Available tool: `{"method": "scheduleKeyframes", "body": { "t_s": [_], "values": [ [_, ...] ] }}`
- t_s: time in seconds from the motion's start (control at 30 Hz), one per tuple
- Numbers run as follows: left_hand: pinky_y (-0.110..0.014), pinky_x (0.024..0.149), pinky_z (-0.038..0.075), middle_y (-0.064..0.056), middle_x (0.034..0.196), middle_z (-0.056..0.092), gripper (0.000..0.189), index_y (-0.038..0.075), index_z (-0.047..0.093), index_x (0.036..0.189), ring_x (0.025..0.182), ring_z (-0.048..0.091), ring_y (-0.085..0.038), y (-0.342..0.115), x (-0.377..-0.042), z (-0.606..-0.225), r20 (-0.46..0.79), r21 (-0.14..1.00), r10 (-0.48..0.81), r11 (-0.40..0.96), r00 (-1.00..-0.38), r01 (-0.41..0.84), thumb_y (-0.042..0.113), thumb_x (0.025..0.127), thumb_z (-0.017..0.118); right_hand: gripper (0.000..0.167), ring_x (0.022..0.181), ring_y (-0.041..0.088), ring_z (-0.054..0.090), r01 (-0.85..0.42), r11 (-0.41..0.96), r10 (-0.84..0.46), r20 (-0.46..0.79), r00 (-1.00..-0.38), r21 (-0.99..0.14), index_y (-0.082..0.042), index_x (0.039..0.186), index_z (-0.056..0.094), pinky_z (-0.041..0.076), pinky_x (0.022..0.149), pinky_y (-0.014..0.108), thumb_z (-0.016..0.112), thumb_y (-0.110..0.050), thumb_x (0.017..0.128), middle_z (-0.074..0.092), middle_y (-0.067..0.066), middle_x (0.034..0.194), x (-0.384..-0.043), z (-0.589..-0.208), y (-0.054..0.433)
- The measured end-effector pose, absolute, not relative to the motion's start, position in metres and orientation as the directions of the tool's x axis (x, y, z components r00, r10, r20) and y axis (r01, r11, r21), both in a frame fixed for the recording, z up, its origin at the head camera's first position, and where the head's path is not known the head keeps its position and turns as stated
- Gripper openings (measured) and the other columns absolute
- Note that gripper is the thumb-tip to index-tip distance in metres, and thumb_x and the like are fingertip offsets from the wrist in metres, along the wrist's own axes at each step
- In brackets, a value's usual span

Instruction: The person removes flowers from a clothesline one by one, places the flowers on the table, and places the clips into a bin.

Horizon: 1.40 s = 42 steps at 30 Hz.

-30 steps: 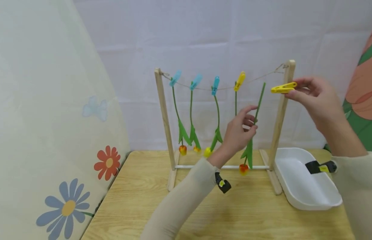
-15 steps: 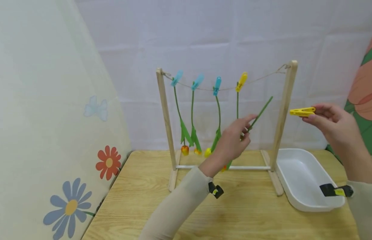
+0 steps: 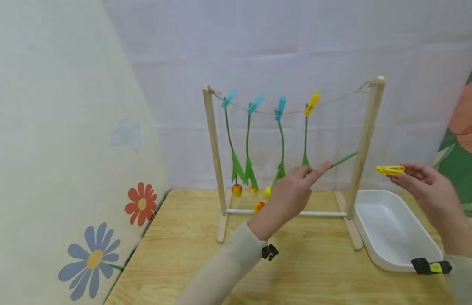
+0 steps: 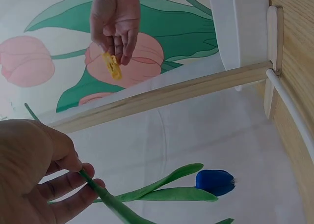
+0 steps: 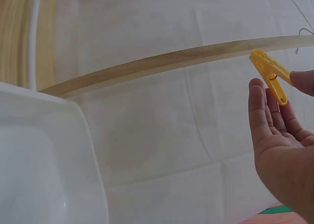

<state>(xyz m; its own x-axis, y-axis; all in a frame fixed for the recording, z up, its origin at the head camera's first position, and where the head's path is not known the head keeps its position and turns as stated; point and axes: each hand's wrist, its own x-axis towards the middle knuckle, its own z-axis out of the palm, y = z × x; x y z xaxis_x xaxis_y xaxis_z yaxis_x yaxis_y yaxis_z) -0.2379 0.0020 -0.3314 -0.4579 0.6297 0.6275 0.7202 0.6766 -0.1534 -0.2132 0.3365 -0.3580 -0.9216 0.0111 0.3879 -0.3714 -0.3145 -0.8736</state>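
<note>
My left hand [image 3: 283,199] pinches the green stem [image 3: 344,159] of an artificial tulip, tilted with its bare end toward the right post. Its orange-red bloom [image 3: 259,206] shows low behind the forearm. Further right, my right hand [image 3: 430,190] holds a yellow clothespin [image 3: 390,170] between thumb and fingers, apart from the stem; the right wrist view shows the clothespin [image 5: 269,74] up close. Blue clothespins [image 3: 280,109] and another yellow clothespin [image 3: 312,103] hang several tulips upside down from a string [image 3: 340,99]. One blue tulip [image 4: 215,182] appears in the left wrist view.
The string spans a wooden frame with a left post [image 3: 214,148], a right post [image 3: 367,140] and a white lower bar [image 3: 323,214]. Beside it stands a white basin [image 3: 396,228] on the wooden table [image 3: 316,271]. A white cloth [image 3: 258,46] hangs behind.
Both hands have come down, the right one also moving right with the clothespin. The tulip in my left hand has tipped from nearly upright to strongly slanted, its stem end swinging right and its bloom left.
</note>
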Motion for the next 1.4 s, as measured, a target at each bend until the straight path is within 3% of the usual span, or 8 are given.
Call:
{"method": "scheduleKeyframes", "body": {
  "t_s": [0.17, 0.43, 0.57, 0.7, 0.97, 1.4],
  "values": [
    [-0.015, 0.044, 0.030, 0.002, 0.106, 0.064, 0.062, 0.027, 0.041, 0.155, 0.072, 0.052, -0.009, 0.000, -0.230, -0.335, 0.609, -0.219, 0.657, 0.677, -0.443, 0.703, 0.004, 0.100, 0.057, 0.023, 0.092, 0.014, 0.073, -0.325, -0.366, 0.018, 0.342, -0.939, -0.872, -0.005, 0.113, 0.064, 0.058, 0.083, 0.022, 0.053, 0.009, 0.099, 0.067, 0.005, 0.100, -0.210, -0.379, 0.341],
    [-0.015, 0.047, 0.032, 0.001, 0.097, 0.061, 0.062, 0.024, 0.045, 0.153, 0.071, 0.050, -0.010, -0.006, -0.225, -0.348, 0.624, -0.254, 0.685, 0.633, -0.375, 0.731, 0.000, 0.098, 0.060, 0.026, 0.091, 0.013, 0.073, -0.248, -0.418, 0.074, 0.239, -0.968, -0.874, -0.010, 0.111, 0.066, 0.059, 0.081, 0.022, 0.056, 0.010, 0.098, 0.066, 0.002, 0.102, -0.209, -0.406, 0.348],
    [-0.015, 0.046, 0.033, 0.000, 0.098, 0.062, 0.066, 0.025, 0.045, 0.154, 0.072, 0.053, -0.010, -0.007, -0.222, -0.353, 0.605, -0.281, 0.703, 0.628, -0.374, 0.726, -0.002, 0.096, 0.061, 0.026, 0.089, 0.013, 0.074, -0.226, -0.414, 0.105, 0.201, -0.974, -0.881, -0.012, 0.110, 0.065, 0.059, 0.080, 0.021, 0.060, 0.009, 0.096, 0.068, 0.000, 0.100, -0.210, -0.417, 0.350],
    [-0.015, 0.044, 0.029, 0.001, 0.096, 0.059, 0.067, 0.026, 0.042, 0.155, 0.067, 0.047, -0.008, -0.009, -0.221, -0.359, 0.581, -0.301, 0.722, 0.620, -0.376, 0.724, -0.002, 0.097, 0.059, 0.025, 0.087, 0.010, 0.073, -0.198, -0.392, 0.139, 0.155, -0.978, -0.898, -0.015, 0.108, 0.065, 0.059, 0.079, 0.020, 0.065, 0.006, 0.094, 0.070, -0.002, 0.098, -0.211, -0.426, 0.351],
    [-0.015, 0.044, 0.024, 0.001, 0.099, 0.060, 0.067, 0.027, 0.038, 0.157, 0.068, 0.045, -0.009, -0.011, -0.218, -0.371, 0.502, -0.368, 0.765, 0.611, -0.404, 0.701, -0.001, 0.098, 0.057, 0.027, 0.087, 0.010, 0.074, -0.213, -0.421, 0.129, 0.174, -0.976, -0.882, -0.014, 0.106, 0.070, 0.059, 0.077, 0.021, 0.061, 0.009, 0.095, 0.073, -0.002, 0.097, -0.210, -0.444, 0.356],
    [-0.015, 0.047, 0.037, 0.004, 0.110, 0.062, 0.074, 0.028, 0.032, 0.159, 0.085, 0.059, -0.009, -0.010, -0.211, -0.392, 0.386, -0.510, 0.818, 0.575, -0.427, 0.640, 0.009, 0.097, 0.066, 0.028, 0.087, 0.011, 0.073, -0.105, -0.440, 0.092, 0.072, -0.993, -0.892, -0.017, 0.106, 0.070, 0.060, 0.078, 0.022, 0.059, 0.008, 0.097, 0.073, -0.002, 0.096, -0.207, -0.455, 0.359]
  ]
}}
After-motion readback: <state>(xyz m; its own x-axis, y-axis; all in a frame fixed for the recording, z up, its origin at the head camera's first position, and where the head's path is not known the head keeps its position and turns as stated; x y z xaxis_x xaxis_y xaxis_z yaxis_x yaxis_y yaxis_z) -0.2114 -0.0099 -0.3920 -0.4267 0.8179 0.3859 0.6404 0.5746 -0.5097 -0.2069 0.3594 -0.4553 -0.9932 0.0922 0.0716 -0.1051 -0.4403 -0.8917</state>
